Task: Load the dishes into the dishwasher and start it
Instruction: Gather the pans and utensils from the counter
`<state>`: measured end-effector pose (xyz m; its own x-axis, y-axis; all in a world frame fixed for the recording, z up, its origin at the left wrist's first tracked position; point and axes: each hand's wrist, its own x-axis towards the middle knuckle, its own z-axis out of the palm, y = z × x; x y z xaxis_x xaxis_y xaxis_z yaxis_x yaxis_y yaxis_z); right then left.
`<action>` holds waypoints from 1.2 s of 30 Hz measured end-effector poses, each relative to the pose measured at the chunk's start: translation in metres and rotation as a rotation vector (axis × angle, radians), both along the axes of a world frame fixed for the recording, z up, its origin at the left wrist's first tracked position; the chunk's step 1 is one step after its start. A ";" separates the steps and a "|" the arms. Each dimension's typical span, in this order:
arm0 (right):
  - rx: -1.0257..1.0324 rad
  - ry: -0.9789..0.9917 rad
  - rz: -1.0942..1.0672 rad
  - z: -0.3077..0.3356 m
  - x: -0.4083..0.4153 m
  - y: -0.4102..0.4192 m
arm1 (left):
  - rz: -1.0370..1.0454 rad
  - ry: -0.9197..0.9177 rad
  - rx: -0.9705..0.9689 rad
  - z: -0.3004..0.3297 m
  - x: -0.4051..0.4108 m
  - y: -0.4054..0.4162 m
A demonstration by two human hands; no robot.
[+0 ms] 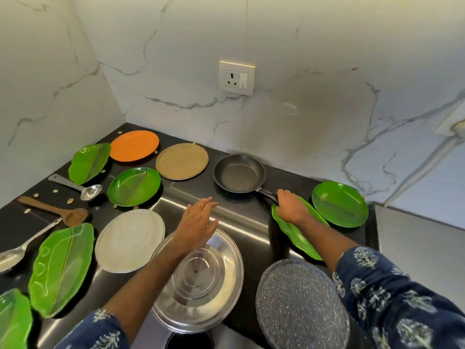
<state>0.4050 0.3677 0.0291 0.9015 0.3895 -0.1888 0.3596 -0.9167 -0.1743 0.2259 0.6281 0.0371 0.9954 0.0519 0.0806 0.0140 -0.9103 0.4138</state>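
Dishes lie spread over a black counter (251,217). My left hand (198,220) hovers open, fingers straight, above the far rim of a large steel plate (201,280). My right hand (292,207) curls round the end of the black frying pan's handle (266,193), above a green leaf-shaped plate (299,235). The pan (239,175) sits near the back wall. Around them lie a white plate (129,239), a grey speckled plate (302,308), a round green plate (134,186) and an oval green plate (339,204).
An orange plate (134,145), a woven mat (182,161) and more green leaf plates (89,163) (61,268) fill the left side. A steel ladle (90,192), a wooden spoon (54,210) and a steel spoon (17,250) lie at the left. A wall socket (236,78) sits above.
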 end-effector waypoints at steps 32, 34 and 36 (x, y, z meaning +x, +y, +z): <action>0.436 0.058 -0.579 0.024 -0.480 -0.200 | -0.354 0.534 -1.205 0.041 -0.087 -0.205; 0.411 0.069 -0.678 0.015 -0.519 -0.218 | -0.422 0.640 -1.089 0.042 -0.107 -0.254; 0.407 0.067 -0.798 0.006 -0.560 -0.237 | -0.482 0.737 -0.936 0.044 -0.134 -0.304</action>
